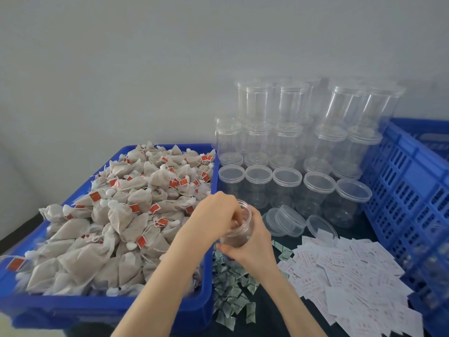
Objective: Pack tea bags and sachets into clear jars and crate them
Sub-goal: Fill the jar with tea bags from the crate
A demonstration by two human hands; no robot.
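The right hand (252, 246) grips the light, stiff, likely slick jar (239, 227) around its wall above the sachets (230, 288), beside the tea bags (116, 215), while the left hand's (213, 215) curled fingers push soft contents through the mouth.

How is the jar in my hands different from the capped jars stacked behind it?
The held jar is open, tilted and partly filled with tea bags; the stacked jars stand upright, lidded and empty. Both are clear plastic.
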